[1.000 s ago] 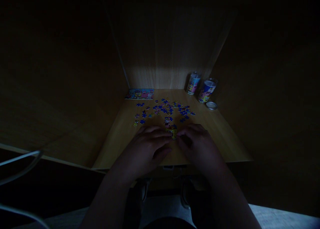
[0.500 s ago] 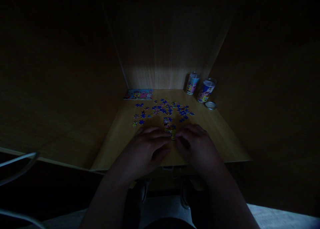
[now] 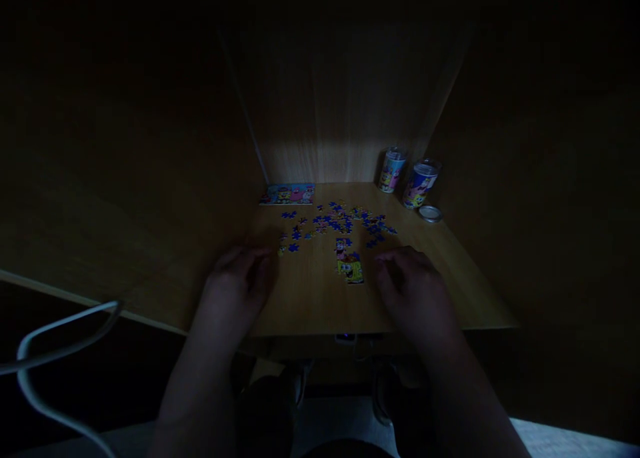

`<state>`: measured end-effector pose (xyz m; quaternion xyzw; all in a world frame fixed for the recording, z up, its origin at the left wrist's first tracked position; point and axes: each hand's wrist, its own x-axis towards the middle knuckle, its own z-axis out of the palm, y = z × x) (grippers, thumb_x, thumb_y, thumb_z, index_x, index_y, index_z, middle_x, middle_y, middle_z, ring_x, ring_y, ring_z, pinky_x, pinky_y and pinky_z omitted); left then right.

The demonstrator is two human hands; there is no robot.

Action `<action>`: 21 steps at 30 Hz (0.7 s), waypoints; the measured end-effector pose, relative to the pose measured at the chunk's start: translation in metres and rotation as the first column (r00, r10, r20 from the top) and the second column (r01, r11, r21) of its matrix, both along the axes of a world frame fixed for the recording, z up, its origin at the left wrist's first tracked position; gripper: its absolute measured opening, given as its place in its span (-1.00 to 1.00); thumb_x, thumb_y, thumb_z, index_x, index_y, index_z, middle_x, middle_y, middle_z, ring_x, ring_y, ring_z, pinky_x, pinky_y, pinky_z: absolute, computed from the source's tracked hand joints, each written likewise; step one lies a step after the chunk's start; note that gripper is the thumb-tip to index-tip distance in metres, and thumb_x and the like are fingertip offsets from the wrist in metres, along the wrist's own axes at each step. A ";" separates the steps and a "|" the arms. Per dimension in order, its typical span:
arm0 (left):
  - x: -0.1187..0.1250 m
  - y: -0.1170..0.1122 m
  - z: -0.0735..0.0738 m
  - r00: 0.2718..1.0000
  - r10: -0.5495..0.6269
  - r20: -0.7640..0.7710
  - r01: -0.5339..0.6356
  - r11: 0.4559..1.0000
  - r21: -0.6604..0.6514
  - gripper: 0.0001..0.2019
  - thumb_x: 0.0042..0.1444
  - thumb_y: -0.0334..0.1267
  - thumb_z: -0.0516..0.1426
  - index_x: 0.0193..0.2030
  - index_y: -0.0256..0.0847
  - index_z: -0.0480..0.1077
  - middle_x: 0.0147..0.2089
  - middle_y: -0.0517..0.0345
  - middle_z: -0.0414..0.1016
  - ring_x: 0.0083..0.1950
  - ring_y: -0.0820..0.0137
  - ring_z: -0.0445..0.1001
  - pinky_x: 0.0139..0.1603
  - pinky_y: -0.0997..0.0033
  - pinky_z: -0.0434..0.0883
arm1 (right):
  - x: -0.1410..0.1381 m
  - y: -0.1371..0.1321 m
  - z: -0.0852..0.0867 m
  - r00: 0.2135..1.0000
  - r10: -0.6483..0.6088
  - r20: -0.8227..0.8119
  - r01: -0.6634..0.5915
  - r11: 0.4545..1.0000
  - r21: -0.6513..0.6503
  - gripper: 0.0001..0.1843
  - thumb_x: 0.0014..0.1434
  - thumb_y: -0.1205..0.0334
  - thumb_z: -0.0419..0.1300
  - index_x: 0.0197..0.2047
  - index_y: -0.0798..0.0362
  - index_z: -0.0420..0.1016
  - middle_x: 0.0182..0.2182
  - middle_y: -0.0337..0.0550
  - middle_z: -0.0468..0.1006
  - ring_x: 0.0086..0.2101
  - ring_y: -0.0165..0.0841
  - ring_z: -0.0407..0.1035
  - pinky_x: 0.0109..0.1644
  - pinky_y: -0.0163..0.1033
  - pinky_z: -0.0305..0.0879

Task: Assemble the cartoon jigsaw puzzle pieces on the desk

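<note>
As left hand [image 3: 234,281] curls near loose jigsaw pieces [image 3: 294,248], right hand [image 3: 416,281] beside joined jigsaw section [image 3: 351,269] on tabletop [image 3: 310,301], dimness hides whether either pinches anything; section likely light, prone to split at seams, best held by opposite edges.

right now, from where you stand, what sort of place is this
It looks like a dim desk nook or study cubicle: a wooden tabletop sits boxed in by a back panel and dark side panels, with loose puzzle pieces spread on it.
</note>
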<state>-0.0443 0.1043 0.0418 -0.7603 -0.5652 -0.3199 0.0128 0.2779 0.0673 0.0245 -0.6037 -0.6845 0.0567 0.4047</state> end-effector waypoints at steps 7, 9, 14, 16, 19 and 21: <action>0.001 0.007 -0.014 0.996 -0.041 -0.075 0.038 0.999 -0.036 -0.64 0.40 -0.39 0.07 0.21 -0.23 0.59 0.18 -0.17 0.63 0.14 0.01 0.59 0.26 -0.12 0.59 | -0.003 0.001 -0.001 0.998 -0.010 0.068 0.011 1.000 -0.013 -0.80 0.48 0.17 0.15 -0.12 -0.02 0.60 -0.14 0.01 0.69 -0.09 -0.05 0.56 0.05 0.07 0.47; 0.000 0.007 -0.014 0.991 -0.075 -0.113 0.068 0.995 -0.068 -0.51 0.30 -0.48 0.09 0.31 -0.18 0.56 0.30 -0.15 0.59 0.22 -0.01 0.56 0.31 -0.17 0.56 | -0.004 0.002 -0.001 0.996 -0.003 0.092 0.005 1.000 -0.012 -0.79 0.49 0.18 0.14 -0.12 -0.02 0.61 -0.14 0.01 0.69 -0.10 -0.06 0.56 0.05 0.06 0.46; 0.002 0.008 -0.010 0.994 -0.052 -0.097 0.042 0.995 -0.095 -0.69 0.39 -0.37 0.10 0.11 -0.19 0.64 0.13 -0.14 0.66 0.12 0.00 0.61 0.24 -0.16 0.58 | -0.006 0.002 0.000 0.987 0.014 0.158 -0.010 1.000 -0.027 -0.76 0.49 0.20 0.15 -0.20 -0.03 0.61 -0.18 -0.01 0.68 -0.13 -0.08 0.54 0.03 0.01 0.44; 0.003 0.008 -0.008 0.997 -0.059 -0.055 0.054 0.994 -0.091 -0.77 0.43 -0.31 0.11 -0.01 -0.18 0.64 0.03 -0.08 0.68 0.05 0.04 0.62 0.19 -0.10 0.59 | -0.006 0.002 0.001 0.984 0.020 0.176 -0.012 0.999 -0.045 -0.75 0.49 0.21 0.15 -0.21 -0.03 0.62 -0.20 -0.02 0.68 -0.14 -0.08 0.54 0.03 0.02 0.42; 0.003 0.009 -0.005 0.990 -0.143 -0.004 0.142 0.984 -0.105 -0.81 0.42 -0.31 0.14 -0.09 -0.12 0.63 -0.02 0.02 0.72 0.02 0.10 0.65 0.14 -0.01 0.58 | -0.006 0.002 0.001 0.982 0.036 0.183 -0.024 0.998 -0.065 -0.74 0.50 0.20 0.15 -0.22 -0.02 0.62 -0.20 -0.02 0.67 -0.12 -0.06 0.53 0.05 0.03 0.41; 0.004 0.009 -0.005 0.980 -0.198 0.023 0.199 0.974 -0.105 -0.82 0.43 -0.29 0.16 -0.10 -0.08 0.64 -0.05 0.07 0.74 0.00 0.14 0.67 0.10 0.05 0.58 | -0.006 0.002 0.001 0.982 0.049 0.180 -0.038 0.997 -0.064 -0.74 0.50 0.20 0.15 -0.22 -0.02 0.62 -0.19 -0.02 0.67 -0.11 -0.07 0.52 0.07 0.02 0.40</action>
